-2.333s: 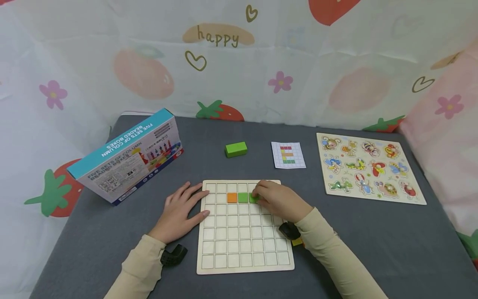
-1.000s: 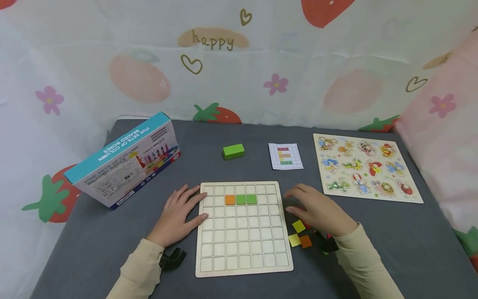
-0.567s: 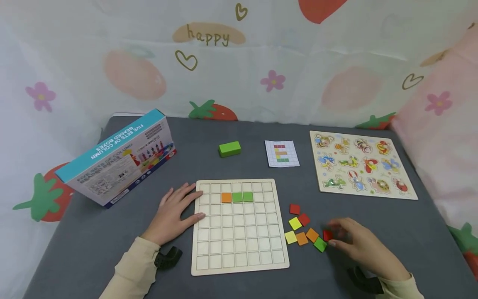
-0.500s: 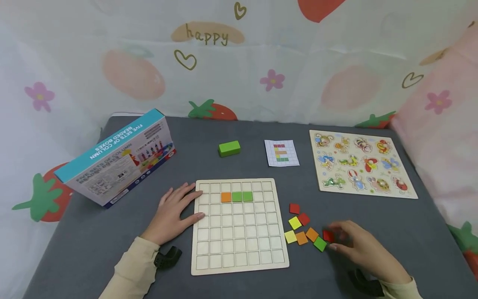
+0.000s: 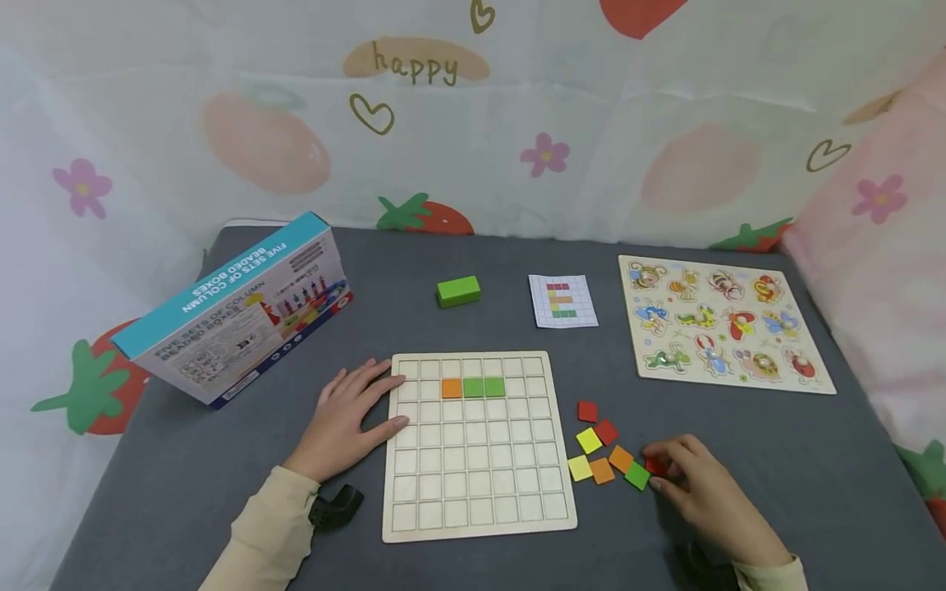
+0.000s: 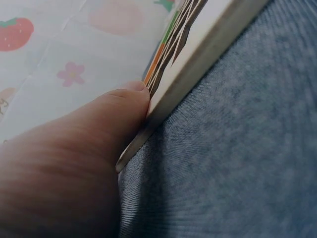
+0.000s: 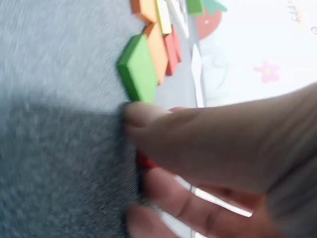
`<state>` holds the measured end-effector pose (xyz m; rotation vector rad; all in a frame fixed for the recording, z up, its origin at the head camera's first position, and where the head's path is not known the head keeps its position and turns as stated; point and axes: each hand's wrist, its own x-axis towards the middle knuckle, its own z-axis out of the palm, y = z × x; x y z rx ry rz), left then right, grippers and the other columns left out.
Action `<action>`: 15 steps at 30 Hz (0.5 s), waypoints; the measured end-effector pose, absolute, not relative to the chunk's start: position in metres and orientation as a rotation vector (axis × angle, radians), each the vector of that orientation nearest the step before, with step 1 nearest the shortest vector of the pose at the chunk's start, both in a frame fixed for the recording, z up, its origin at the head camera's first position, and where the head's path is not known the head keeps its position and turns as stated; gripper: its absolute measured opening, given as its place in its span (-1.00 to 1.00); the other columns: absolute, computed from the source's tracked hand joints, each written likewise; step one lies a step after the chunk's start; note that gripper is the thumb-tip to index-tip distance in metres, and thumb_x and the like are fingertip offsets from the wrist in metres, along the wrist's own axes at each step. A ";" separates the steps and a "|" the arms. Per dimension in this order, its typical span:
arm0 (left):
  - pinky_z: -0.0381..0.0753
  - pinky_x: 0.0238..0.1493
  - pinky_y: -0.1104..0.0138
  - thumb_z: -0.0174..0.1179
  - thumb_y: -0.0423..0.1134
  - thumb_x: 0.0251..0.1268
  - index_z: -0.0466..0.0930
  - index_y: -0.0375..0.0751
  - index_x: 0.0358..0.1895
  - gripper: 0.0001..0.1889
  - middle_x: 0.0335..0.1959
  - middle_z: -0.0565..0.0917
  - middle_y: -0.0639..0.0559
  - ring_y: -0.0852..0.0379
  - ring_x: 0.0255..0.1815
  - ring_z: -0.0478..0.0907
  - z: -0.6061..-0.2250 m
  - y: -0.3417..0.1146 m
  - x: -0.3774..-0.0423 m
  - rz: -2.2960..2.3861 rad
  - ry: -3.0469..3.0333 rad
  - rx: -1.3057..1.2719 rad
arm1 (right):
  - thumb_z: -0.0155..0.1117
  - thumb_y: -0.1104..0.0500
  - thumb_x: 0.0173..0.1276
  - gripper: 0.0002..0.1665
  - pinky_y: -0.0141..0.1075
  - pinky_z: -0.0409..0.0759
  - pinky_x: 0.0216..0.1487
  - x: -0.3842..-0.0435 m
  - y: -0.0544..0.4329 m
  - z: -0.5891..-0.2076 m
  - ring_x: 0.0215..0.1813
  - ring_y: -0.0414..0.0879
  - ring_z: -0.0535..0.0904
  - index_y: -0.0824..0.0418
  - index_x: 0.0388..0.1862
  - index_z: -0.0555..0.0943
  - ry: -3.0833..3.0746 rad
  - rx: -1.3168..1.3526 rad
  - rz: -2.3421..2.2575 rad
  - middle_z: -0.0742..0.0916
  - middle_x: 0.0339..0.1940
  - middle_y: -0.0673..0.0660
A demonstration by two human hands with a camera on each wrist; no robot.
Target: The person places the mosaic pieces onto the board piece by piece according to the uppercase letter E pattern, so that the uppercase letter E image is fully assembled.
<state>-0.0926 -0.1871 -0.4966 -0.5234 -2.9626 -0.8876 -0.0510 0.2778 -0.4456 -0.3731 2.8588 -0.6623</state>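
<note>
- Right hand [image 5: 705, 492]: red tile [image 5: 654, 466] pinched between thumb and fingers.
- Handling: probably light, stiff, hardly fragile; opposite edges offer the best hold.
- Left hand [image 5: 347, 427]: fingers apart, touching the grid board [image 5: 481, 455].

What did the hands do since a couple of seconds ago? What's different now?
The right hand let go of a green tile on the board and moved right and closer to the person. Now its fingers pinch a red tile. The left hand still rests on the board's left edge; the orange tile stayed put.
</note>
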 end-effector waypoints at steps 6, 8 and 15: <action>-0.16 0.48 -0.09 0.09 0.27 0.28 0.33 0.15 0.38 -0.36 0.47 0.22 0.03 -0.05 0.52 0.04 -0.499 -0.188 -0.093 -0.877 -2.971 -0.516 | 0.42 0.33 0.15 -0.68 -0.38 0.52 -0.36 -0.059 0.284 -0.452 -0.31 -0.26 0.44 0.15 -0.11 0.62 2.936 -0.426 -0.667 0.54 -0.23 0.02; -0.16 0.48 -0.10 0.09 0.28 0.27 0.33 0.15 0.39 -0.35 0.47 0.22 0.03 -0.05 0.53 0.03 -0.499 -0.188 -0.094 -0.880 -2.976 -0.516 | 0.43 0.33 0.14 -0.67 -0.38 0.51 -0.37 -0.061 0.286 -0.452 -0.31 -0.24 0.43 0.17 -0.09 0.61 2.940 -0.419 -0.662 0.54 -0.22 0.04; -0.16 0.48 -0.10 0.09 0.29 0.27 0.34 0.14 0.38 -0.35 0.47 0.22 0.02 -0.06 0.52 0.04 -0.498 -0.187 -0.094 -0.889 -2.980 -0.506 | 0.42 0.32 0.15 -0.66 -0.36 0.48 -0.41 -0.060 0.286 -0.449 -0.32 -0.23 0.43 0.19 -0.07 0.60 2.933 -0.375 -0.625 0.55 -0.22 0.05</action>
